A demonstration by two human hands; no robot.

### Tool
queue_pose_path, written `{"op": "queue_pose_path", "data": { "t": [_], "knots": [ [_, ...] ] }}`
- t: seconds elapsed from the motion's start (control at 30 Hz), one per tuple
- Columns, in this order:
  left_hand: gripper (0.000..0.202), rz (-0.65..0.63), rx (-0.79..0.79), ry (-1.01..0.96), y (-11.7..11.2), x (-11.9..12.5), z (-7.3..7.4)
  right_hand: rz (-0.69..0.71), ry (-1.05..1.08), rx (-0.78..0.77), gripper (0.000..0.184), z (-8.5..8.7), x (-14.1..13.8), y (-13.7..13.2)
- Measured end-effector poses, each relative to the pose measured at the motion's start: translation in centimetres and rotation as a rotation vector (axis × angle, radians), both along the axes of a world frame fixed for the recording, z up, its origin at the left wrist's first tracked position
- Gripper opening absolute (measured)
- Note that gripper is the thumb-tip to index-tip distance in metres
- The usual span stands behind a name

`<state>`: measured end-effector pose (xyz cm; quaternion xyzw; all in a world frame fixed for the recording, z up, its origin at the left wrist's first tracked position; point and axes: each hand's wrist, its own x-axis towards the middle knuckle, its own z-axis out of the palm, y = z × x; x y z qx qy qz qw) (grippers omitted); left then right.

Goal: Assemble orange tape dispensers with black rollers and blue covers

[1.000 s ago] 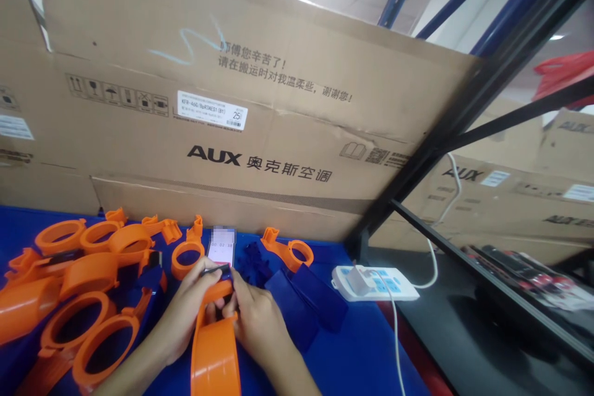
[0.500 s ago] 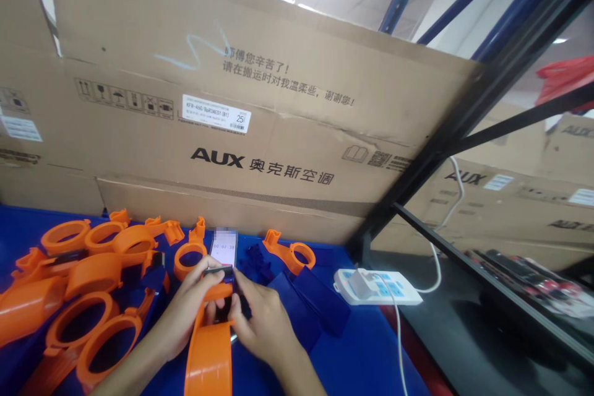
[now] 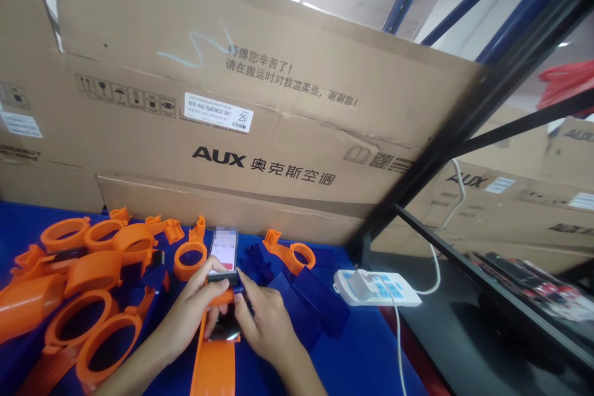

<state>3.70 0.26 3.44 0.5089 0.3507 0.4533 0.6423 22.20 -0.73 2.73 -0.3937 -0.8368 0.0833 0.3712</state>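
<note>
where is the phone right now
In the head view, the phone is left of centre, just beyond the left hand, with an orange ring close on its left.

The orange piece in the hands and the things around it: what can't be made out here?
All in the head view:
Held orange piece: near end cut off by the bottom edge; far end partly covered by the left hand and right hand.
Phone: top of screen pixelated; lower left corner behind the left hand.
Box label: fine print too small.
Items at far right: too blurred to identify.
</note>
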Motion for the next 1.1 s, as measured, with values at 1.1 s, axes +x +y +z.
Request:
{"op": "queue_pose_path", "data": {
  "t": [1.1],
  "knots": [
    [0.034, 0.118, -0.013, 0.098, 0.7, -0.2, -1.1, -0.132, 0.337, -0.037, 0.028, 1.2, 0.6, 0.5]
  ]
}}
